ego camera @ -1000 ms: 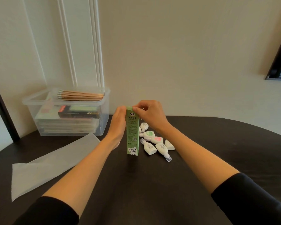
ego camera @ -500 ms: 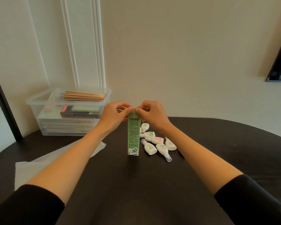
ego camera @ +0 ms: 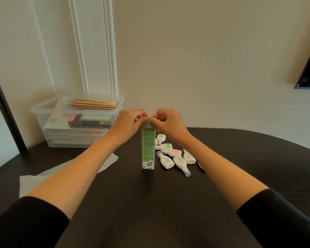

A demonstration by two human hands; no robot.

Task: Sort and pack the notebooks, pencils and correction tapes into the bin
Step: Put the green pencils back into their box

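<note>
Since approx. a sec ago the left hand (ego camera: pixel 127 125) has come up from the side of the green pencil box (ego camera: pixel 148 149) to its top end. It meets the right hand (ego camera: pixel 170 124), which was already there. The box itself hasn't shifted.

Both hands now sit at the box top w/ fingers curled in. Each pinches the top edge between thumb and fingertips, from opposite sides. Knuckles of the two hands are nearly touching above the panda print. Whether they hold a flap or just the edge is too small to tell. Forearms run in from the bottom corners and converge on the box, wrists lifted off the table (ego camera: pixel 132 203), black sleeves (ego camera: pixel 25 222) pushed back.

The box stands upright at mid-table. The correction tapes (ego camera: pixel 170 154) lie in a loose cluster just to its right, partly under the right wrist.

The clear bin (ego camera: pixel 43 111) sits back left by the wall (ego camera: pixel 186 59). Inside are stacked notebooks (ego camera: pixel 73 135) and a dark flat box (ego camera: pixel 89 123) above them, w/ wooden pencils (ego camera: pixel 93 104) lying across near the rim. A white sheet (ego camera: pixel 30 181) lies on the table under the left forearm.
</note>
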